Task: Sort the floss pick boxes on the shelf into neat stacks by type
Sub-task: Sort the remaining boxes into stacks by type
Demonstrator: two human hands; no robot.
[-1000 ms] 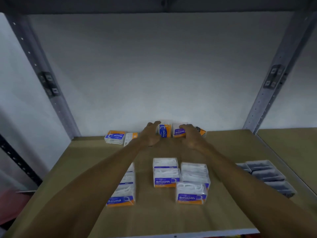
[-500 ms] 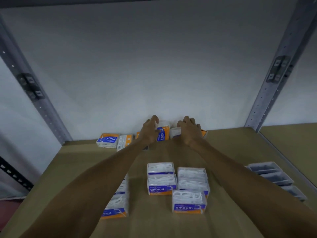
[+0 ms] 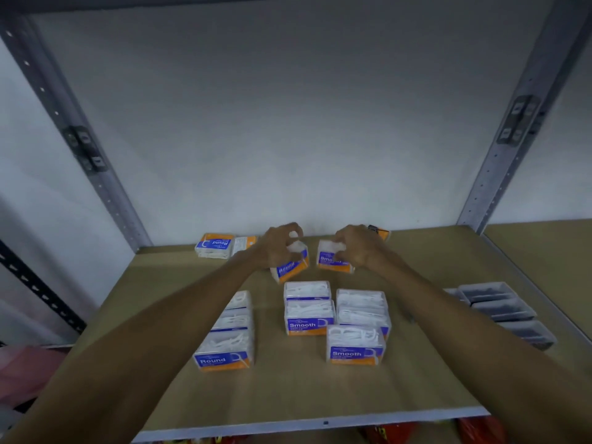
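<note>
Both hands on boxes at shelf point(image 3: 416, 395) back.
Left hand point(image 3: 278, 248) pinching Round box point(image 3: 290, 267), right hand point(image 3: 358, 248) pinching Smooth box point(image 3: 333, 261); prob. light, slick plastic; hold by sides.

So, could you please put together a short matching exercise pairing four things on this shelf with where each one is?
Things
1. Tilted Round box
2. Smooth box by the back wall
3. Upside-down Round box
4. Grey trays

Places
A. Along the shelf's right edge
B. Gripped by the right hand
C. Gripped by the left hand
D. Back left, flat, untouched

Pairs: 1-C, 2-B, 3-D, 4-A
</note>
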